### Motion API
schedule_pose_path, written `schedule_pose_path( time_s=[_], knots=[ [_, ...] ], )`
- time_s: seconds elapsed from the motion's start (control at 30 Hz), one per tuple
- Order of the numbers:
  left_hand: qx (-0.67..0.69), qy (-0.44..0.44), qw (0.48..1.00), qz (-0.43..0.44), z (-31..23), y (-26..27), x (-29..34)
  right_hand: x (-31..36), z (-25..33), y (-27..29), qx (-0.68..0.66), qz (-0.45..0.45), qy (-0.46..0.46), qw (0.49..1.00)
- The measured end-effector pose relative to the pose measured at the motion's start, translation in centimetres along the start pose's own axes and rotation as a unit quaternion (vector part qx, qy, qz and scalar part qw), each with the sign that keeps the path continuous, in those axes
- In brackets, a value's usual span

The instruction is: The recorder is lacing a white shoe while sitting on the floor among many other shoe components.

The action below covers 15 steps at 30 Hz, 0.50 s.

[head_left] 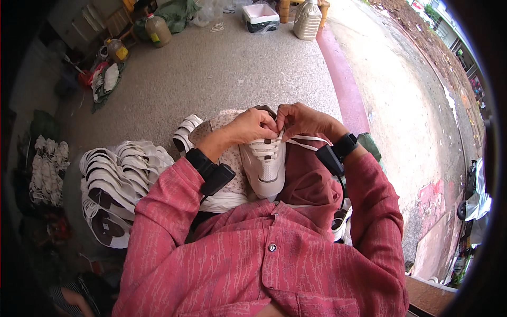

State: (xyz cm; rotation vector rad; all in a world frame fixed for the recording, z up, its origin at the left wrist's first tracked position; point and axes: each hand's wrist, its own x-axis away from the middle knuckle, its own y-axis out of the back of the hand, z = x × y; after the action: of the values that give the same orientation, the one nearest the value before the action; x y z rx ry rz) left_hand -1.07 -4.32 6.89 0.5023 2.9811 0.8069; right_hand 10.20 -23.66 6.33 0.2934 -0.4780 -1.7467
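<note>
A white sneaker (265,171) rests across my lap, toe toward me, with white laces crossed over its tongue. At the top of its lacing, my left hand (255,126) is closed with bent fingers, gripping the shoe's edge beside the eyelets. Just right of it, my right hand (305,120) pinches a white shoelace (303,139) between thumb and forefinger. Loose lace strands run from the shoe rightward beneath that hand. The fingertips of both hands nearly meet, and they partly hide the dark shoe opening. A patterned cloth (229,158) lies under the shoe's left side.
Stacked white shoe uppers (119,174) stand to my left, and another upper (187,132) lies nearer my knee. A bundle of white laces (48,171) sits farther left. Jugs (158,30) and a white box (260,17) stand on the far floor. A pink strip (343,79) edges the paving.
</note>
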Motion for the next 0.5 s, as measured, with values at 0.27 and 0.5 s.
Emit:
schedule_pose_path(
  time_s=[0.27,0.5],
  knots=[
    [-0.212,-0.068,0.964,-0.143,-0.1,1.7,0.5,0.5,1.7,0.4,-0.035,0.024,-0.05,0.998],
    [-0.475,0.011,0.741,-0.475,-1.5,20.1,7.5,0.4,-0.3,-0.1,-0.145,0.008,-0.029,0.989]
  ],
)
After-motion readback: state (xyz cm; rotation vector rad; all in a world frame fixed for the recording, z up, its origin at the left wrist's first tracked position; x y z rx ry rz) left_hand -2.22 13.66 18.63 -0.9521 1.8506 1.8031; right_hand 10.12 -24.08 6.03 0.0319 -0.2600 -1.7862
